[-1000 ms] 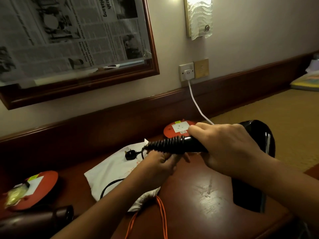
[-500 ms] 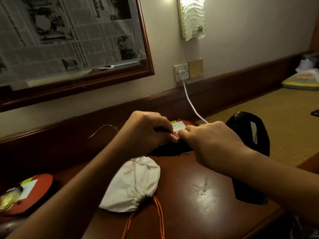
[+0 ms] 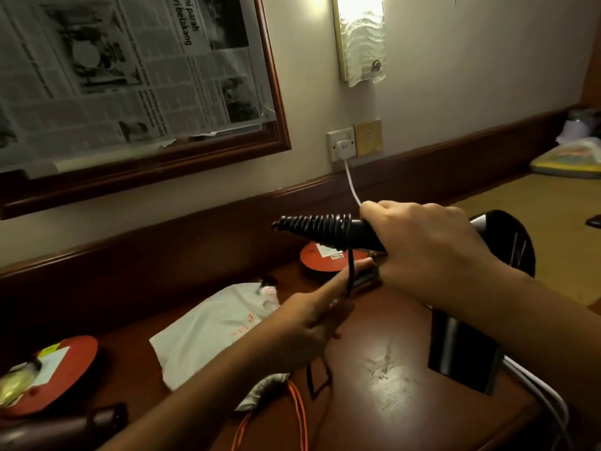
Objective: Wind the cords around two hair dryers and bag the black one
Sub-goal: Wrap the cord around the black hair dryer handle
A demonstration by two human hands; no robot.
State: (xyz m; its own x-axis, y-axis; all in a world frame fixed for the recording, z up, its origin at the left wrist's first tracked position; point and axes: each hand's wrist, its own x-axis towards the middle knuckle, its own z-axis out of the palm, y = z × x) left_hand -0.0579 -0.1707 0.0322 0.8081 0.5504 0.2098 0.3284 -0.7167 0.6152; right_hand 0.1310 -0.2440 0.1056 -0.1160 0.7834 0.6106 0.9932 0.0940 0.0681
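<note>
My right hand (image 3: 426,245) grips the handle of the black hair dryer (image 3: 461,333), held sideways above the wooden desk (image 3: 387,362), with its ribbed cord sleeve pointing left. The barrel hangs down at the right. Its black cord (image 3: 349,271) drops from the handle into my left hand (image 3: 315,317), which pinches it just below. A white drawstring bag (image 3: 211,333) with orange strings lies flat on the desk under my left arm. A second, dark brown hair dryer (image 3: 61,428) lies at the bottom left edge.
Two red round coasters sit on the desk, one (image 3: 325,260) below the handle, one (image 3: 61,369) at far left with a sachet on it. A white cable (image 3: 351,183) runs from a wall socket. A framed mirror covered in newspaper (image 3: 130,79) hangs on the wall.
My left hand has come down from over the handle to below it, pulling the cord taut downward. The dryer is lifted a little higher. The bag lies flat again.
</note>
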